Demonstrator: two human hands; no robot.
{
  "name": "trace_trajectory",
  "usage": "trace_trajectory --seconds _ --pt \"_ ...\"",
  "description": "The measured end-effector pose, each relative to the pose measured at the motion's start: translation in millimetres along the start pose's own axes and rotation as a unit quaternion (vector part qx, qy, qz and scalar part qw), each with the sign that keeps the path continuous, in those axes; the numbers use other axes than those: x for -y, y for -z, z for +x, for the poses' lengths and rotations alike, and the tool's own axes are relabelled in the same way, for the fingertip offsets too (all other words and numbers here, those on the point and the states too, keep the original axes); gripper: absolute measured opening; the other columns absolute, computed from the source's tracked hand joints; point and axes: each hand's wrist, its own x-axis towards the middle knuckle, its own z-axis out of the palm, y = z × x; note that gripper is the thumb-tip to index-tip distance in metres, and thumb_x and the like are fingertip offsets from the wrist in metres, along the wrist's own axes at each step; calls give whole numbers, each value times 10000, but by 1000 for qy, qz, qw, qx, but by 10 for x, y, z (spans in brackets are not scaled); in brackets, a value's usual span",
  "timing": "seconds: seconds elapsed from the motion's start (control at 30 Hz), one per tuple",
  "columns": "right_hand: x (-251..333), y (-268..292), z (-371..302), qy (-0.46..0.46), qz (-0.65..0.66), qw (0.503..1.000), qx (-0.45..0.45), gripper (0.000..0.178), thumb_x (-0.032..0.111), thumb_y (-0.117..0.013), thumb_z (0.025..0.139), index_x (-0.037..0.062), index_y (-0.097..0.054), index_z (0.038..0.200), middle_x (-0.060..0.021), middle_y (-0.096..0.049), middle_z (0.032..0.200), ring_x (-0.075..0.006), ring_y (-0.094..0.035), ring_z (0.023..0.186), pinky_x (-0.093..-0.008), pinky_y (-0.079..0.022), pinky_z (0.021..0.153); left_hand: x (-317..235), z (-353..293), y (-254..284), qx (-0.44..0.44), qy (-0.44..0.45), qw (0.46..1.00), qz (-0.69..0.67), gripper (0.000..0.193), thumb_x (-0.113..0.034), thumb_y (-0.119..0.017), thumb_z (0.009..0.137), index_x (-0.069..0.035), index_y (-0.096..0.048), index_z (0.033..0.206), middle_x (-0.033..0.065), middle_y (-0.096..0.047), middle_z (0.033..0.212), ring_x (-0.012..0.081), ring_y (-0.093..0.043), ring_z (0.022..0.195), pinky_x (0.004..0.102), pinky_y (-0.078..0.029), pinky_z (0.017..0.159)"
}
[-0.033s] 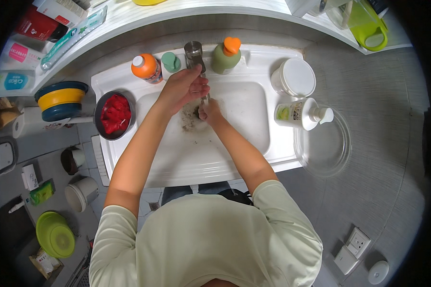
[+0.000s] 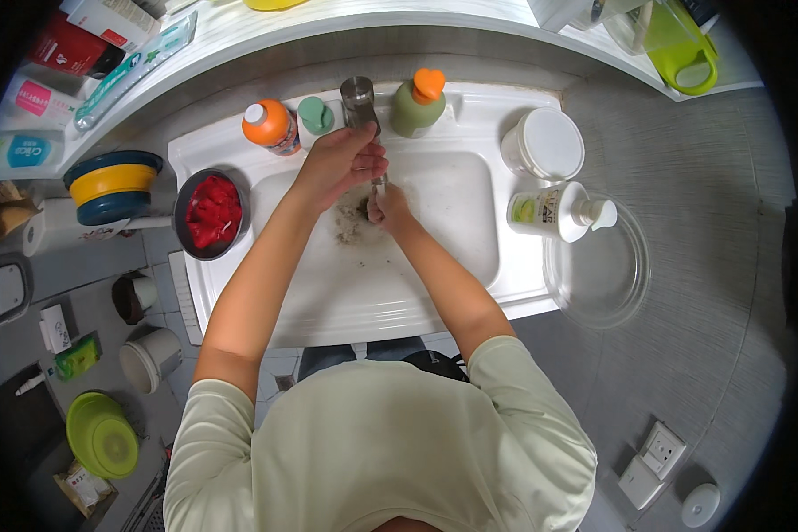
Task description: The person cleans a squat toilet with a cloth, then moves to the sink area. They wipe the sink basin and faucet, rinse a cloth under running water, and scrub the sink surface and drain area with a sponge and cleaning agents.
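Both hands are over the white rectangular ceramic sink (image 2: 452, 199), toward the back half of its basin. The left hand (image 2: 344, 167) is loosely open, its fingers partly bent and nothing visible in it; it overlaps the grey metal faucet (image 2: 361, 105) at the middle of the sink's back edge, and whether it touches cannot be told. The right hand (image 2: 392, 209) is lower, by the faucet's spout end, fingers curled in; whether it holds something cannot be seen. Dark soil-like specks (image 2: 349, 234) lie scattered on the sink's floor beside and below it.

Along the sink's back rim, left of the faucet, stand an orange bottle with a white cap (image 2: 275, 129) and a small white container with a green top (image 2: 317, 116); right of it stands an olive-green bottle with an orange heart-shaped top (image 2: 418, 106). On the sink's left rim is a round dark-grey bowl (image 2: 183, 222) of crumpled red pieces (image 2: 213, 211). On its right side are a white lidded tub (image 2: 545, 144) and a white pump bottle (image 2: 559, 213). Beyond the sink's right edge is a clear round dish (image 2: 605, 297).
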Motion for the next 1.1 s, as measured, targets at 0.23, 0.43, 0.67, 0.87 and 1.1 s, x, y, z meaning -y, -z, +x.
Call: trace_trajectory --seconds 0.23,0.43,0.67,0.87,1.1 --pt "217 -178 -202 -91 230 968 46 323 390 -377 929 112 -473 794 -42 -437 563 -159 -391 364 -295 -261 299 87 -118 -93 -91 20 978 188 283 -286 -581 851 -8 -545 819 77 -585 750 138 -581 639 240 -495 620" --pt "75 39 169 31 -37 999 20 355 433 -412 902 88 -467 841 -46 -440 559 -136 -380 357 -295 -256 295 -3 89 -491 -72 -345 851 389 368 -138 -657 747 51 -490 1015 159 -584 933 210 -600 844 294 -486 749" --pt "74 377 -86 175 -167 969 -48 249 238 -531 856 -1 -473 893 -90 -507 671 -149 -505 522 -280 -412 435 410 1010 -764 -266 -349 796 417 661 -25 -674 665 -67 -347 1238 219 -440 1141 330 -393 1143 401 -340 967" --pt "829 760 -463 362 -310 868 -136 322 61 -614 745 -6 -521 1046 -166 -598 964 -236 -611 817 -333 -484 670 439 910 -749 -237 -353 808 408 608 -7 -667 633 -36 -407 1182 170 -479 1101 338 -414 1110 392 -360 939" --pt "1549 468 -327 633 -580 420 -293 189 77 -601 670 92 -589 858 -64 -571 806 -249 -523 786 -369 -417 627 822 -95 -787 -129 -353 833 406 694 -93 -744 601 -20 -416 1209 151 -484 1125 293 -492 1044 361 -393 897"
